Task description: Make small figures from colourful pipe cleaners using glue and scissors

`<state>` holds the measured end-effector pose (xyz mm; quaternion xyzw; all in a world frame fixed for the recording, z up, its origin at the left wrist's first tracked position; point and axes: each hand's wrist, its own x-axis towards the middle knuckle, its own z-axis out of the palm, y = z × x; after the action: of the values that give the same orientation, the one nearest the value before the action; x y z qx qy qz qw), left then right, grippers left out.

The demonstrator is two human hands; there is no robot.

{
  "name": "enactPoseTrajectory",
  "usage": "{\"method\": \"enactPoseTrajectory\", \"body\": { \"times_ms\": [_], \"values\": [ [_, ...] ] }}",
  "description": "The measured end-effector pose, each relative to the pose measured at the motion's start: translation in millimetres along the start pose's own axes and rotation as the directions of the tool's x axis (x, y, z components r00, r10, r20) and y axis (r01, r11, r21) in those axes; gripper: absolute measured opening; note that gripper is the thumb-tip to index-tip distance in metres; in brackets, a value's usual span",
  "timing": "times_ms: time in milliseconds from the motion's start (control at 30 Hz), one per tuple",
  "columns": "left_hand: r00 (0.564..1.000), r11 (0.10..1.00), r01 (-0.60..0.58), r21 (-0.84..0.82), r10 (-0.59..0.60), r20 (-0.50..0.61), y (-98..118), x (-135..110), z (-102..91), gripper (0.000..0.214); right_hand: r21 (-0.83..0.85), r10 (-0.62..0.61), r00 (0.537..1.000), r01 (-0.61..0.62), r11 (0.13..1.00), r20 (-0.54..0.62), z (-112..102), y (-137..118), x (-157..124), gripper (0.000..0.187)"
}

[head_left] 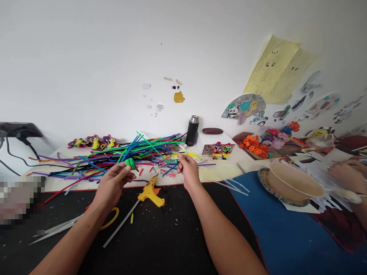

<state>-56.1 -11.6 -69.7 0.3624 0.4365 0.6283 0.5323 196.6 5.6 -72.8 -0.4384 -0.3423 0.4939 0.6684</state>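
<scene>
Between the thumb and fingers of my left hand (116,181) is a small green coil of pipe cleaner (130,164). My right hand (187,170) is closed in a pinch, held up at about the same height. Whatever its fingertips may hold is too small to make out. Just below and between the hands lies a yellow glue gun (150,193) with a long glue stick in its back. Scissors with yellow handles (110,219) lie partly hidden under my left forearm. A heap of coloured pipe cleaners (137,151) spreads out behind both hands.
A black flask (192,131) stands by the wall beside a white box (216,139). Small pipe-cleaner figures (221,150) stand before the box. More figures (93,141) lie at left. At right are orange flowers (254,146), a bowl (296,183) and another person's hands (348,173).
</scene>
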Motion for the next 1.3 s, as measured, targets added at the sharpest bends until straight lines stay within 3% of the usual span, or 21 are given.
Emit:
{"method": "enactPoseTrajectory", "body": {
  "times_ms": [433, 800, 1300],
  "values": [
    [0.998, 0.998, 0.058, -0.010, -0.058, 0.040, -2.1, -4.7, 5.2, 0.057, -0.086, 0.008, 0.999, -0.005, 0.996, 0.037, 2.6, 12.5, -6.0, 0.038],
    [0.990, 0.997, 0.068, 0.024, -0.071, 0.123, -4.2, -7.1, 9.0, 0.049, -0.129, 0.018, 0.999, -0.014, 0.992, 0.033, 0.5, 17.5, -3.9, 0.048],
    [0.989, 0.997, 0.074, 0.032, -0.077, 0.123, -5.1, -7.9, 5.6, 0.047, -0.142, 0.038, 0.995, -0.025, 0.989, 0.091, 4.2, 26.2, -8.9, 0.045]
  ]
}}
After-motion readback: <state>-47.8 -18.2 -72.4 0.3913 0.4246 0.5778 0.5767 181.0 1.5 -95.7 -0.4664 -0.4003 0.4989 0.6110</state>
